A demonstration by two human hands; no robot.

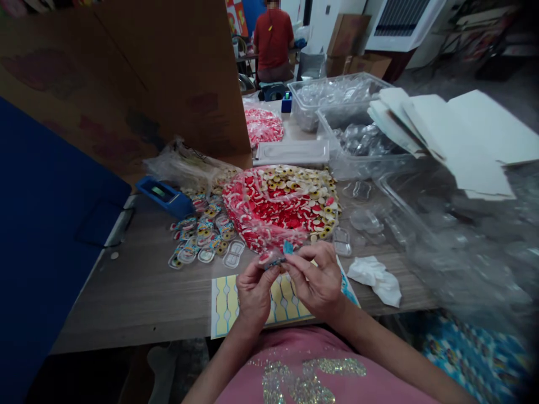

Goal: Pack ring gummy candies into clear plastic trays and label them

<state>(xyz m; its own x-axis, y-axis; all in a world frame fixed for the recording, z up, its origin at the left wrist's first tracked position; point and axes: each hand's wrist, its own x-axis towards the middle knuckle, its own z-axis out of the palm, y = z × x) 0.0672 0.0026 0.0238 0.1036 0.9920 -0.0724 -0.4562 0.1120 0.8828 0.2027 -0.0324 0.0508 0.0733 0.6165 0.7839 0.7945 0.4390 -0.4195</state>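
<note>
My left hand (255,289) pinches a small clear plastic pack (266,259) with something red inside it. Against the same pack, the fingers of my right hand (320,278) grip a small blue label (288,247), whose end stands up above the fingertips. Below both hands lies a label sheet (227,306) with yellow and blue strips, partly covered by them. Just beyond is an open clear bag (280,207) full of small red and yellowish eye-like pieces. A heap of filled packs (206,233) lies to the left, beside an unfilled clear case (233,254).
A blue tape dispenser (164,196) stands by a tall cardboard box (168,84). Clear bins (362,163) of plastic shells, white cards (475,140) and a crumpled tissue (374,279) are on the right. A person in a red shirt (273,42) sits far back.
</note>
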